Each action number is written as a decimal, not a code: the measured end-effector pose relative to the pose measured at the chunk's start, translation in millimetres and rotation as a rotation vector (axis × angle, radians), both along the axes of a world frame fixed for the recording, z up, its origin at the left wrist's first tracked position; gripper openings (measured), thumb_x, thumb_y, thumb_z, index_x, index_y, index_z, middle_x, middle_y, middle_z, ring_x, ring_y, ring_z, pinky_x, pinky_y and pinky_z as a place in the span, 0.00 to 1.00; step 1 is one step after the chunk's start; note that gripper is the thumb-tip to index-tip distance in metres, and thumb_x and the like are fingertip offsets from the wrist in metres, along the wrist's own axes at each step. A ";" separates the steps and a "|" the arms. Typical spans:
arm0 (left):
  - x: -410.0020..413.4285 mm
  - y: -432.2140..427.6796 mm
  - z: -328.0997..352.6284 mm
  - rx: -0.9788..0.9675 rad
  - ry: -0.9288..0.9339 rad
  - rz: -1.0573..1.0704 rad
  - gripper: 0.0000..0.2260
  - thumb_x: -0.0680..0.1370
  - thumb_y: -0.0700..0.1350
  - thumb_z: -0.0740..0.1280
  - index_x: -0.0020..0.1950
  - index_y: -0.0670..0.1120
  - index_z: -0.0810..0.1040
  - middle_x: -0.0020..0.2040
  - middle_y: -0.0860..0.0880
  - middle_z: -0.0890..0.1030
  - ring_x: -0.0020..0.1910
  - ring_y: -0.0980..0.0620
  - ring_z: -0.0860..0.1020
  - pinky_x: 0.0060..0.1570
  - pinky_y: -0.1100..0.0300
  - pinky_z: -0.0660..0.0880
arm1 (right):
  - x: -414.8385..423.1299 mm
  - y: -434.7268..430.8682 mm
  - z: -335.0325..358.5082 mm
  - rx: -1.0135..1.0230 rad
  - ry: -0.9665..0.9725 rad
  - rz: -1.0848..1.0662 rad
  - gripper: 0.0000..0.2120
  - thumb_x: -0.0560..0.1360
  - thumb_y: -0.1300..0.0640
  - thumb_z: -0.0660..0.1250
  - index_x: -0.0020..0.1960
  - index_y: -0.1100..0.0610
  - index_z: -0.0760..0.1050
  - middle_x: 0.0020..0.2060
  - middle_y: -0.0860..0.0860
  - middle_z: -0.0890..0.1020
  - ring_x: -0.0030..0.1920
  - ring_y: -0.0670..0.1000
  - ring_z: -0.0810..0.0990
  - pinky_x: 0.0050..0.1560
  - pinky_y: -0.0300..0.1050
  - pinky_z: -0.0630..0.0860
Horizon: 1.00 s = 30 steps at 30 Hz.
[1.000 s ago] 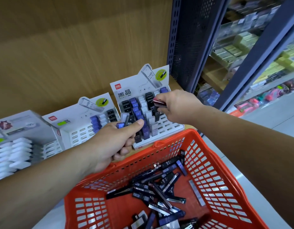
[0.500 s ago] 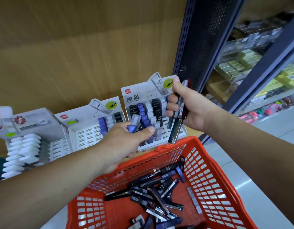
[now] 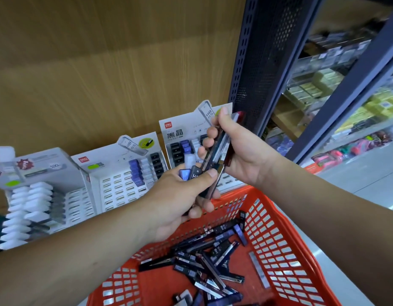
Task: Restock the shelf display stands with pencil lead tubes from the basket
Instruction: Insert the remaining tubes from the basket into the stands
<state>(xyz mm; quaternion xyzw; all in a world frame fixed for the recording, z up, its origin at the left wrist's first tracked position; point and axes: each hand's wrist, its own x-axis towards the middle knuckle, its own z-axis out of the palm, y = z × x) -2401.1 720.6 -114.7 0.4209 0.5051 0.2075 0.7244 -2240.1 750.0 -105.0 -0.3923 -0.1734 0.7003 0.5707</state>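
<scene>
Fingers (image 3: 208, 142) of the right hand (image 3: 244, 155) gripped tubes (image 3: 223, 149), lifted back from the stand (image 3: 177, 131) to the left hand (image 3: 175, 202), which clutched its own bunch (image 3: 192, 173). Nothing was slotted; regrouping seemed likely.

Alt text: A shop aisle, viewed downward at a slant. The upper left is filled by a wood-grain back panel (image 3: 102, 62), evenly and warmly lit. To its right, a dark blue perforated metal upright (image 3: 268, 51) is seen. A second dark blue post (image 3: 345, 89) is set diagonally across the upper right. Beyond them, neighbouring shelves (image 3: 286, 115) are stacked with blurred goods, possibly boxed stationery in green and yellow. A pale grey glossy floor (image 3: 367, 173) is shown at the right.
</scene>
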 end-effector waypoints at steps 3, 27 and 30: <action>1.6 0.2 1.8 0.012 0.026 0.041 0.10 0.80 0.49 0.72 0.57 0.46 0.81 0.43 0.42 0.86 0.27 0.52 0.77 0.27 0.63 0.66 | -4.9 0.3 -0.2 -0.010 -0.037 -0.022 0.15 0.83 0.46 0.64 0.60 0.57 0.76 0.38 0.51 0.77 0.37 0.50 0.77 0.47 0.50 0.85; -37.7 32.1 7.7 0.433 0.267 0.057 0.03 0.78 0.49 0.75 0.50 0.51 0.86 0.30 0.47 0.77 0.29 0.52 0.74 0.32 0.59 0.71 | 10.5 -24.1 -15.8 0.002 -0.435 0.668 0.07 0.82 0.55 0.67 0.52 0.58 0.80 0.32 0.50 0.75 0.30 0.48 0.69 0.33 0.43 0.66; -28.5 29.3 10.9 0.443 0.189 -0.031 0.08 0.77 0.51 0.75 0.54 0.51 0.85 0.34 0.45 0.80 0.32 0.51 0.75 0.33 0.57 0.71 | 4.2 -24.5 -14.0 0.059 -0.436 0.823 0.21 0.85 0.58 0.63 0.35 0.50 0.81 0.27 0.47 0.73 0.27 0.47 0.67 0.33 0.44 0.62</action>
